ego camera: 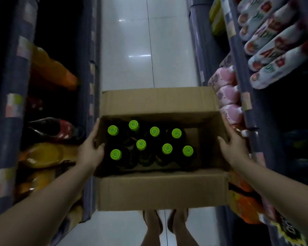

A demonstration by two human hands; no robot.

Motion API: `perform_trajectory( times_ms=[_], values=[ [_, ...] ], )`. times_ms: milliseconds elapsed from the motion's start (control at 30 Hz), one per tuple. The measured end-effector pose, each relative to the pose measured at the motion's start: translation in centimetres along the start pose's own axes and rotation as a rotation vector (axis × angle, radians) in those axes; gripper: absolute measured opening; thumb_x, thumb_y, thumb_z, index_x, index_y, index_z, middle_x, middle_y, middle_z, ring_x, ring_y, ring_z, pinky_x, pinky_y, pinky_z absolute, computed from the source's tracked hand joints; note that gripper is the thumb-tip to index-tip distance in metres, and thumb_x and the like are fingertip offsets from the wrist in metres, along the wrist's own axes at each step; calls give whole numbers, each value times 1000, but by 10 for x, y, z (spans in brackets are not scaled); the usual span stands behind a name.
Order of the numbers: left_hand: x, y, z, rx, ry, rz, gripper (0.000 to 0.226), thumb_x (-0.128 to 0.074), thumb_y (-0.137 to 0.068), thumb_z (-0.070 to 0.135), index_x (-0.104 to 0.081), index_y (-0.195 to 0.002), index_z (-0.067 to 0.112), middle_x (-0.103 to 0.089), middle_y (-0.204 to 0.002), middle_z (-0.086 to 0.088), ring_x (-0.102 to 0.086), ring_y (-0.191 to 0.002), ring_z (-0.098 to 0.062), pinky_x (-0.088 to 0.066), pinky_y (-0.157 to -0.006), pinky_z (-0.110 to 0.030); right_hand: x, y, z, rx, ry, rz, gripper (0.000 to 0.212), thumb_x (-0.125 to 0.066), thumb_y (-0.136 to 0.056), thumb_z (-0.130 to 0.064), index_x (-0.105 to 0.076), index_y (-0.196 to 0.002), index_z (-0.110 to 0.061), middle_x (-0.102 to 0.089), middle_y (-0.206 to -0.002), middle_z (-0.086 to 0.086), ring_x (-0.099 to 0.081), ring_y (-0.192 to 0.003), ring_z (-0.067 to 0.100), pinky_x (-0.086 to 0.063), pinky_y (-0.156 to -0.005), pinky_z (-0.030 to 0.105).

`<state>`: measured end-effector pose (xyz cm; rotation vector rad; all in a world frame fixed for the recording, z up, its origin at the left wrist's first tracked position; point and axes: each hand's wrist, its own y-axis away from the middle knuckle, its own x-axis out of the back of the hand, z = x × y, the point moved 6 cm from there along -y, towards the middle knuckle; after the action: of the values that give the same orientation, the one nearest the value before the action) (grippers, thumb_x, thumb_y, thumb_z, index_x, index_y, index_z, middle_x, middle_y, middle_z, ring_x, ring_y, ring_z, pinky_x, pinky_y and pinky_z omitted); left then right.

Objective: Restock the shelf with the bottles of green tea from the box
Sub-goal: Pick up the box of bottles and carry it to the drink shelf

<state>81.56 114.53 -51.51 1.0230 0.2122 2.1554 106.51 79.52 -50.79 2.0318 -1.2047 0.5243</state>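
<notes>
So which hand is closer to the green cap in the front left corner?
Left. The left hand grips the box wall right beside that cap; the right hand holds the opposite wall.

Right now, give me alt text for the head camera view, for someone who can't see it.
An open cardboard box with eight green-capped bottles is held at its sides by the left hand and right hand. It hangs over a white tiled aisle between two stocked shelves, feet showing below.

Open box (pixel 160 189) held above the floor (pixel 132 50) in the aisle between two shelf units. Eight bottles (pixel 141 145) stand upright inside, in two rows toward its left. Left hand (pixel 89 153) on left wall, right hand (pixel 236 148) on right wall.
</notes>
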Motion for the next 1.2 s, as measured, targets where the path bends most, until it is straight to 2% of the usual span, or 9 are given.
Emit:
perform_trajectory(
  times_ms=[133,267,367,467,633,767,967,1067,1200],
  values=[
    [-51,-33,-55,30,-71,-11,84,-56,-87,2,-22,-140,58,-62,-122,1,-59,-114,-22,-44,-94,-31,-50,-30,54,-18,-40,-34,70,-50,-92,0,-26,-146,-37,-45,-140,-3,-43,-127,15,-35,-106,32],
    [-88,-60,-92,39,-121,-4,85,-56,-87,4,-20,-140,59,-64,-125,-5,-61,-113,-22,-45,-89,-28,-92,-54,102,-55,-31,-37,72,-49,-92,-2,-25,-145,-45,-49,-125,-9,-50,-111,13,-36,-95,25],
    [-114,-72,-111,40,-95,-1,83,-53,-88,3,-20,-140,59,-61,-131,-2,-57,-120,-24,-44,-96,-30,-114,-61,128,-90,-3,-14,73,-52,-92,-6,-23,-144,-49,-54,-109,-2,-54,-95,14,-38,-86,24],
    [-135,-80,-127,34,-87,0,80,-51,-90,1,-21,-143,53,-53,-139,1,-51,-127,-22,-37,-100,-26,-133,-64,143,-89,23,2,71,-51,-93,-6,-22,-145,-45,-58,-110,2,-53,-93,12,-38,-82,18],
    [-164,-91,-154,25,-83,-42,79,-52,-92,8,-16,-140,60,-51,-142,-3,-49,-128,-27,-38,-106,-37,-158,-78,166,-123,34,-29,71,-49,-95,-7,-19,-144,-48,-60,-125,9,-53,-94,9,-41,-86,20],
    [-171,-90,-170,18,-124,-26,82,-52,-91,9,-13,-138,64,-56,-138,-4,-55,-123,-27,-41,-103,-37,-168,-78,180,-104,82,-18,72,-49,-95,-10,-15,-144,-50,-58,-101,5,-52,-68,6,-42,-71,23],
    [-171,-81,-166,21,-111,-87,86,-52,-92,8,-6,-139,64,-49,-143,2,-51,-127,-27,-42,-104,-41,-169,-69,178,-170,78,-67,76,-49,-96,-15,-4,-137,-61,-57,-100,5,-51,-65,11,-43,-67,27],
    [-169,-79,-165,55,-121,-158,85,-50,-94,9,-4,-138,65,-48,-145,3,-49,-129,-25,-45,-102,-44,-168,-65,173,-167,70,-149,80,-51,-95,-14,0,-135,-60,-62,-116,11,-57,-78,18,-44,-75,27],
    [-156,-77,-149,96,-139,-159,68,-54,-93,18,-22,-143,51,-50,-144,3,-50,-128,-23,-44,-98,-40,-159,-56,168,-172,13,-180,78,-57,-93,-17,-7,-142,-51,-50,-140,3,-53,-121,26,-41,-93,29]
  ],
)
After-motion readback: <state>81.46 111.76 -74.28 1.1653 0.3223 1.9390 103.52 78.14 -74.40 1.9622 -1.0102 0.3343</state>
